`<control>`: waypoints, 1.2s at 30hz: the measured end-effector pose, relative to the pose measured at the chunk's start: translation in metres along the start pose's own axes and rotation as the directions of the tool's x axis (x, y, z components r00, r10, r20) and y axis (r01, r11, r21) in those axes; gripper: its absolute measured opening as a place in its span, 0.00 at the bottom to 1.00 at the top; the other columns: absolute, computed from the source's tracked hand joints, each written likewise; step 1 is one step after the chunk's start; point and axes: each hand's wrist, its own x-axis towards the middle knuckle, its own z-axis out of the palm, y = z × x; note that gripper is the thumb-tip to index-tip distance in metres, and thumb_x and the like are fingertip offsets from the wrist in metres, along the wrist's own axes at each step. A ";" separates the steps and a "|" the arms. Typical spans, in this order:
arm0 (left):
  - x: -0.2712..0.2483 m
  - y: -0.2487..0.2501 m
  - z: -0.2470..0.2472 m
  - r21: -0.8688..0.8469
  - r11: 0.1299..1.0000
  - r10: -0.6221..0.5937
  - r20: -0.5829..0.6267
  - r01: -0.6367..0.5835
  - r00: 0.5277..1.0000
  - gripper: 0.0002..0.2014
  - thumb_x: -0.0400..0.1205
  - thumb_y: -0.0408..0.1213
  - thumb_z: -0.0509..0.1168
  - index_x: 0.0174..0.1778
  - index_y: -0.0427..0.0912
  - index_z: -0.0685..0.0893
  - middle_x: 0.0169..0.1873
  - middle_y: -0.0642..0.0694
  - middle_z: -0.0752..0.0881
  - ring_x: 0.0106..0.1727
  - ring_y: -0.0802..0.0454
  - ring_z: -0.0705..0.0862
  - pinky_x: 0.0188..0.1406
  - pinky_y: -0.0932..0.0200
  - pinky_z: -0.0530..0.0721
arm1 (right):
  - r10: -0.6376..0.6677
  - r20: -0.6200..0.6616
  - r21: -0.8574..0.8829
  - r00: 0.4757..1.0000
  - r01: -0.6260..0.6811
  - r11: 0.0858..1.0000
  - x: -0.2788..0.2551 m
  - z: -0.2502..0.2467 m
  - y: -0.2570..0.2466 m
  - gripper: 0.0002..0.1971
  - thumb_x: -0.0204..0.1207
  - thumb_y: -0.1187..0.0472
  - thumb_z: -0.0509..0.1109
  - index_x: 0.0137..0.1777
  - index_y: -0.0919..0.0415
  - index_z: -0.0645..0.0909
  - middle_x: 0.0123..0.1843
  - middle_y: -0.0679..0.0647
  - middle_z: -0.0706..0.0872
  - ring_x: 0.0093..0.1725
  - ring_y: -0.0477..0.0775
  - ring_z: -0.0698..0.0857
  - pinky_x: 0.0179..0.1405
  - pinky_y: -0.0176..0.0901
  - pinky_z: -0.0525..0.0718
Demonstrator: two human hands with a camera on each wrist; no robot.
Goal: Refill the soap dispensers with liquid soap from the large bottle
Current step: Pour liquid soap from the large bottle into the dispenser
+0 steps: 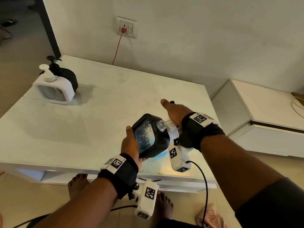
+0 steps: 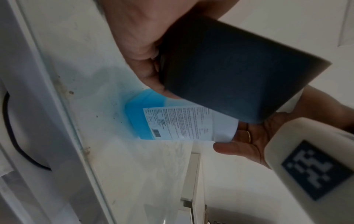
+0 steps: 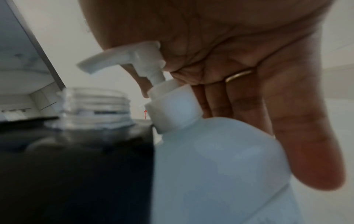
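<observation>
Bottle [image 2: 178, 125]: white back label with barcode, print too small to read. It stands on table [image 1: 98, 112], touching dispenser [image 1: 151, 137]. Left hand [image 1: 130, 145] grips the uncapped, tilted dispenser. Right hand [image 3: 249, 68], fingers straight, rests over the bottle's pump [image 3: 134, 60].

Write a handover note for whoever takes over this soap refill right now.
Left hand grips the black dispenser, tilted, pump off, neck open.
Right hand rests on the large bottle's pump head, fingers straight; the large bottle stands on the table beside the dispenser.
Two more dispensers, white and black, stand capped at the table's far left.
Done: one dispenser opened.
Left: filling it, recapping it, then the others. Fill levels cannot be judged.
</observation>
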 end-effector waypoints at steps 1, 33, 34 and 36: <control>-0.001 0.000 0.000 0.001 1.000 -0.002 0.007 0.002 1.000 0.25 0.90 0.65 0.50 0.67 0.53 0.82 0.66 0.38 0.87 0.63 0.34 0.87 0.60 0.38 0.89 | 0.014 0.008 -0.029 1.000 -0.014 0.999 0.001 0.002 -0.001 0.19 0.88 0.38 0.45 0.56 0.44 0.76 0.52 0.65 0.74 0.57 0.61 0.78 0.75 0.54 0.72; 0.001 0.000 0.000 0.012 1.000 0.004 0.005 -0.004 1.000 0.27 0.90 0.65 0.50 0.70 0.51 0.82 0.66 0.37 0.87 0.64 0.34 0.87 0.65 0.33 0.87 | 0.085 -0.087 0.010 0.993 -0.085 0.996 0.009 0.003 0.006 0.40 0.78 0.24 0.49 0.58 0.61 0.83 0.56 0.60 0.86 0.53 0.60 0.84 0.59 0.50 0.75; 0.001 0.001 0.000 0.011 1.000 0.006 0.005 -0.006 1.000 0.27 0.90 0.66 0.50 0.70 0.51 0.83 0.66 0.37 0.87 0.64 0.34 0.87 0.67 0.32 0.86 | 0.074 -0.055 0.036 0.996 -0.072 0.997 0.007 0.001 0.004 0.40 0.77 0.23 0.48 0.49 0.60 0.83 0.46 0.58 0.85 0.44 0.58 0.83 0.55 0.50 0.76; 0.000 0.001 0.000 0.008 1.000 0.005 0.009 -0.005 1.000 0.26 0.90 0.65 0.50 0.69 0.52 0.83 0.66 0.38 0.87 0.64 0.34 0.87 0.68 0.31 0.85 | 0.068 -0.026 0.056 0.997 -0.067 0.996 0.007 -0.001 0.002 0.38 0.77 0.23 0.46 0.40 0.57 0.79 0.37 0.57 0.78 0.34 0.55 0.78 0.51 0.49 0.75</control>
